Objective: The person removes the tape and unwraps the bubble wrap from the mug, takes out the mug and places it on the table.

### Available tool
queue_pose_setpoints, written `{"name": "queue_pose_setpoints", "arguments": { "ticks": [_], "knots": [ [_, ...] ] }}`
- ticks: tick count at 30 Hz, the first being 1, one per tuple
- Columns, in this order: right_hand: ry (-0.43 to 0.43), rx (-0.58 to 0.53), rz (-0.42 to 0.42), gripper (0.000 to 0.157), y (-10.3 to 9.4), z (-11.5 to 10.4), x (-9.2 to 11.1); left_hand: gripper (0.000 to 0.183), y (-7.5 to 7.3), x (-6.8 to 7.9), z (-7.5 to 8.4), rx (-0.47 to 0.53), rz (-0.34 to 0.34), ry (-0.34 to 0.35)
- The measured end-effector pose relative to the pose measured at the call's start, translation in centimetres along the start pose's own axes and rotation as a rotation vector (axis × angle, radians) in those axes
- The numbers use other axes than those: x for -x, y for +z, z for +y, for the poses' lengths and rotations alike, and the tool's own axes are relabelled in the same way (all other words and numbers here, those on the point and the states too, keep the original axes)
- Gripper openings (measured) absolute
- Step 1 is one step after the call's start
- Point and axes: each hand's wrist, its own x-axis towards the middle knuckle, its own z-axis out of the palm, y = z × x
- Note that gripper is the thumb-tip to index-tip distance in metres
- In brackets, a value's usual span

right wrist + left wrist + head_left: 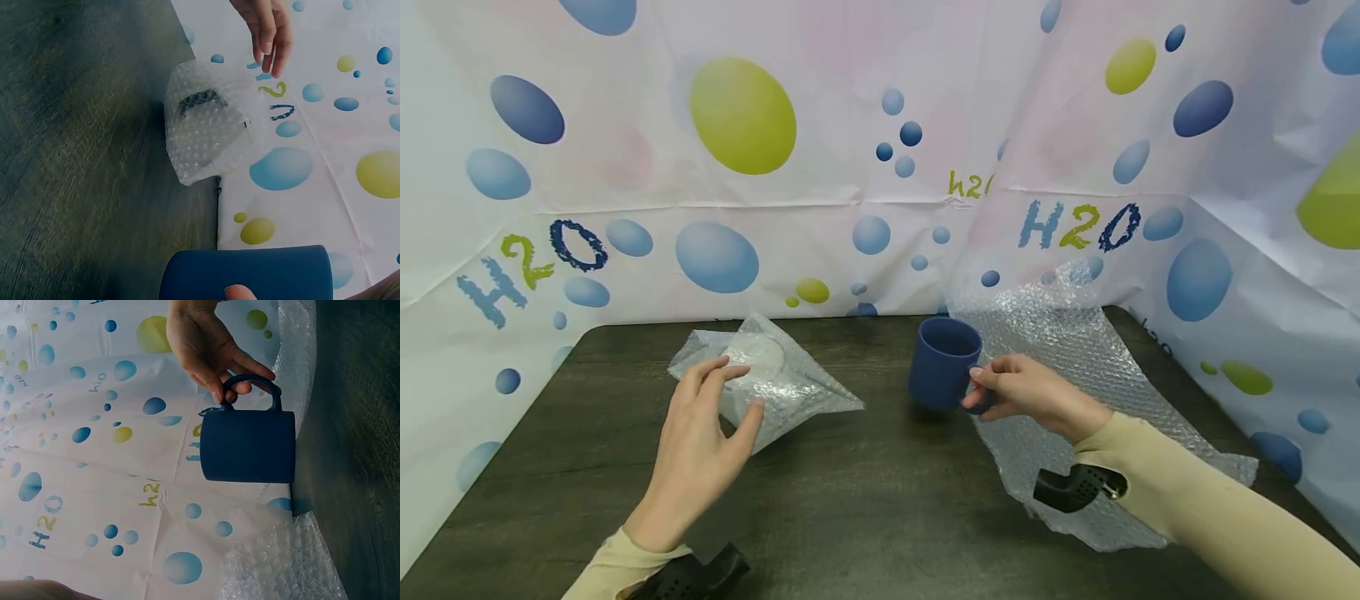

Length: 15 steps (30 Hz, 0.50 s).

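Right hand (1026, 396) grips blue mug (942, 367) by handle (275, 397). Left hand (700, 454), fingers parted, is near bubble-wrapped bundle (793, 387); only right-wrist view shows dark arc (201, 97) there.

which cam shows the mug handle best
The left wrist view: the handle stands out from the blue mug, most of its loop visible. In the head view the right grip largely covers it; the right wrist view shows only part of the mug, no handle.

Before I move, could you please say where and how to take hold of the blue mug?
Probably best by its handle, coming from the person's right: the blue mug is roughly upright, with its handle projecting toward the right hand, which grips it.
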Motion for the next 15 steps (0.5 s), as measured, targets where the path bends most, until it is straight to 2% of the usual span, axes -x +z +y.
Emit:
{"name": "queue_pose_setpoints", "arguments": {
  "ticks": [15],
  "knots": [
    [0.036,-0.054,-0.006,0.031,1.1,1.1,-1.1,0.035,-0.1,-0.1,-0.4,-0.005,0.003,0.005]
  ]
}}
